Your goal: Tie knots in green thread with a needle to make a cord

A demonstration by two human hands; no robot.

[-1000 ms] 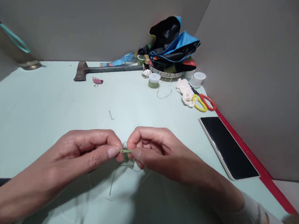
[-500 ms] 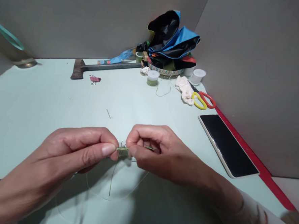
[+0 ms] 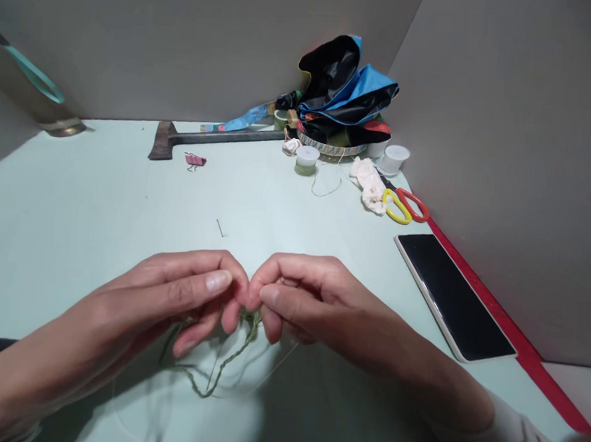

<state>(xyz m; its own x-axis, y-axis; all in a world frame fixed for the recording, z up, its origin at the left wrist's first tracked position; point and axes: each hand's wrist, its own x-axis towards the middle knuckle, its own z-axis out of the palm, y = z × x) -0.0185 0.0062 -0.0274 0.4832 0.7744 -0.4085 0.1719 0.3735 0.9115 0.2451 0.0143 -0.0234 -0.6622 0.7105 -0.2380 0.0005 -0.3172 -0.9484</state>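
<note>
A twisted green cord [image 3: 219,371] hangs in a loop just under my hands, low over the table. My right hand [image 3: 315,302] pinches it between thumb and index finger, the other fingers curled beneath. Close beside it, fingertips almost touching, my left hand [image 3: 175,300] is closed with its thumb laid along the index finger. Part of the cord passes behind its lower fingers, and the exact grip is hidden. Thin loose thread [image 3: 276,366] trails below the hands.
Farther back lie a hammer-like tool [image 3: 164,141], a pink binder clip [image 3: 196,161], a green thread spool [image 3: 306,162] and a blue-black pouch [image 3: 356,91]. Scissors [image 3: 397,207] and a phone [image 3: 454,297] lie to the right. A small pin [image 3: 219,228] rests ahead of my hands.
The short green length stretched between my fingertips no longer shows. My hands have come together, and the green cord now hangs in a loop below them. The view has shifted slightly.
</note>
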